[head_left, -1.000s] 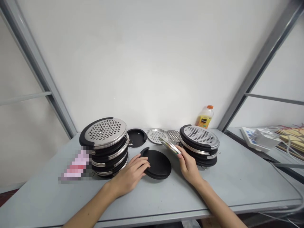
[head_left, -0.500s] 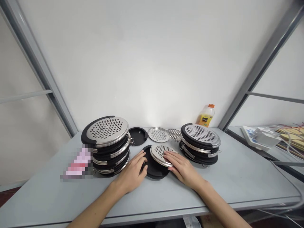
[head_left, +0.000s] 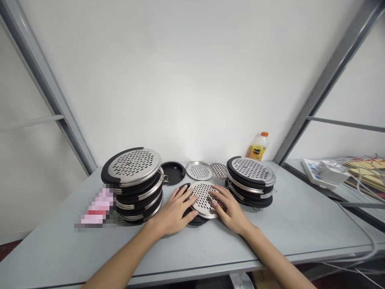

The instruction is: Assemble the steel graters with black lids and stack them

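A round metal grater disc (head_left: 204, 199) with slotted holes lies before me on a black round holder (head_left: 197, 221), which shows at its left and lower edges. My left hand (head_left: 176, 212) spreads over the holder's left side, its fingertips touching the disc's left edge. On the disc's right side rest the spread fingers of my right hand (head_left: 231, 212). Neither hand wraps around anything. The left hand hides part of the holder, so I cannot tell whether the disc is fully seated.
A tall grater stack (head_left: 135, 166) stands left and a shorter grater stack (head_left: 252, 170) right. Behind lie a black holder (head_left: 173, 173), a metal disc (head_left: 199, 171) and another perforated disc (head_left: 219, 170). A juice bottle (head_left: 258, 147) leans by the wall; a power strip (head_left: 319, 174) sits far right.
The grater disc has moved left and towards me, covering more of the black holder. My left hand has come right onto the disc's edge; the right hand's fingers have spread.
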`<state>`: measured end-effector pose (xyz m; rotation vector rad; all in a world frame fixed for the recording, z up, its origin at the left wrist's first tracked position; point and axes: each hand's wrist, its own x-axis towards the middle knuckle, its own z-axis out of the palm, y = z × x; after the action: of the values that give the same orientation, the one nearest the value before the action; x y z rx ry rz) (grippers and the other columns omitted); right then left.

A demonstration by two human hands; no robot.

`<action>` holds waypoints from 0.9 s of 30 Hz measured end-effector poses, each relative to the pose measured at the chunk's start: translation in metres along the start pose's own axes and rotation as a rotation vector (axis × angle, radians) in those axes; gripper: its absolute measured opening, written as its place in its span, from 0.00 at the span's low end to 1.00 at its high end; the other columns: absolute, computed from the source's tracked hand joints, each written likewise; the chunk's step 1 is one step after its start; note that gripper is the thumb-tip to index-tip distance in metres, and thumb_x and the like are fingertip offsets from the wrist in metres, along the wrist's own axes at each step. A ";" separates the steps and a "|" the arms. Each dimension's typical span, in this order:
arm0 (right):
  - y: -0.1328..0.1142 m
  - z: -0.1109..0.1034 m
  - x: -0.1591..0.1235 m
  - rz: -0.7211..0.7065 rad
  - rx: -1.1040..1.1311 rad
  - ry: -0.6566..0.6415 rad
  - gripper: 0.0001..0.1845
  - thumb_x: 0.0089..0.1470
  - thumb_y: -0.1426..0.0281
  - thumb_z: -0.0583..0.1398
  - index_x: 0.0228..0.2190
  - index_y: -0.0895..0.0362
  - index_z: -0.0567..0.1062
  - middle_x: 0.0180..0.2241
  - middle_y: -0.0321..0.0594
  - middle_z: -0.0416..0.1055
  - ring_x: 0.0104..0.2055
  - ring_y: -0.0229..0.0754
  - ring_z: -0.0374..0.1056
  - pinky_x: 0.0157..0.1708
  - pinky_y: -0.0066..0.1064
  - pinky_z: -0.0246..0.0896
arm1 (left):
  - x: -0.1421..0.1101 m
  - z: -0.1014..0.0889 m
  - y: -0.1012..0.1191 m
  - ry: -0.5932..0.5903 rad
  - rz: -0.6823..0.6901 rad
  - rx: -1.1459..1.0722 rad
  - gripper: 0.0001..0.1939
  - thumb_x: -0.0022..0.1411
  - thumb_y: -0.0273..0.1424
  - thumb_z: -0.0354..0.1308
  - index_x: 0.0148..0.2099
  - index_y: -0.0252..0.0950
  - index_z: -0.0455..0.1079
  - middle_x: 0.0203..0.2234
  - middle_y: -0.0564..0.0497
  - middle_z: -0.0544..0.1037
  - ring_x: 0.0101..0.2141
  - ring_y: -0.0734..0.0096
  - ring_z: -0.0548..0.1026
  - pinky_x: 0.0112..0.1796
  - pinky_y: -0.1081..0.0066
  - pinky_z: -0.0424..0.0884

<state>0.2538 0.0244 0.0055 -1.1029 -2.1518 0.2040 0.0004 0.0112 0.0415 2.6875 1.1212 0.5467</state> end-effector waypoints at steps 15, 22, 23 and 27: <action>0.009 0.004 0.000 0.123 0.012 0.080 0.22 0.60 0.62 0.54 0.53 0.56 0.70 0.57 0.50 0.64 0.61 0.53 0.58 0.58 0.50 0.55 | -0.013 0.005 -0.007 0.054 -0.069 -0.054 0.36 0.60 0.46 0.58 0.65 0.40 0.54 0.66 0.42 0.49 0.65 0.48 0.43 0.59 0.46 0.54; 0.005 0.002 -0.001 0.054 0.029 -0.049 0.23 0.60 0.62 0.54 0.54 0.56 0.69 0.60 0.49 0.61 0.63 0.53 0.53 0.59 0.52 0.53 | -0.017 0.002 -0.013 0.001 -0.118 -0.103 0.36 0.60 0.47 0.58 0.66 0.40 0.53 0.66 0.42 0.48 0.65 0.49 0.45 0.57 0.50 0.60; 0.004 0.001 -0.001 0.034 0.026 -0.064 0.23 0.59 0.62 0.54 0.54 0.56 0.70 0.59 0.49 0.62 0.64 0.54 0.51 0.59 0.54 0.53 | -0.016 0.002 -0.013 0.009 -0.110 -0.109 0.36 0.60 0.46 0.58 0.65 0.40 0.54 0.66 0.42 0.48 0.65 0.50 0.45 0.57 0.50 0.60; 0.001 0.000 0.001 -0.019 0.004 -0.070 0.21 0.58 0.63 0.56 0.51 0.55 0.73 0.55 0.49 0.68 0.63 0.57 0.53 0.57 0.57 0.54 | -0.014 0.003 -0.013 0.022 -0.100 -0.142 0.32 0.58 0.43 0.61 0.62 0.38 0.60 0.66 0.42 0.49 0.65 0.52 0.45 0.59 0.51 0.58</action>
<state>0.2543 0.0258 0.0052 -1.0874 -2.2219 0.2411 -0.0165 0.0102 0.0312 2.4970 1.1684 0.6154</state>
